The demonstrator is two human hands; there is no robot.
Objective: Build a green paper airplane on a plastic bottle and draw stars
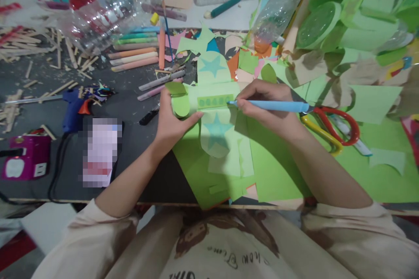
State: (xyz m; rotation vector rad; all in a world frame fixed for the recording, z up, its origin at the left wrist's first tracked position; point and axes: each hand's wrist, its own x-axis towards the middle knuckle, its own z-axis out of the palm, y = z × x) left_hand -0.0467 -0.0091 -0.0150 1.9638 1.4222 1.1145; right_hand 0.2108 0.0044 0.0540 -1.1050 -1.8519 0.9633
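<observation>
A light green paper airplane (214,89) lies in front of me, with a blue star on each wing and a darker green strip (209,101) of dots along its body. My left hand (172,122) grips the tail end, thumb resting on the body and fingers behind the green tail pieces. Between the fingers of my right hand (265,102) is a light blue marker (281,106), its tip touching the right end of the dotted strip. Green paper sheets (275,157) and cut scraps are spread underneath.
Scissors (352,133) with red and yellow handles lie to the right. On the left are a blue glue gun (70,111), a phone (101,152), a purple box (28,157) and scattered sticks (19,43). Markers (134,56), paper scraps and plastic bottles (108,13) fill the back.
</observation>
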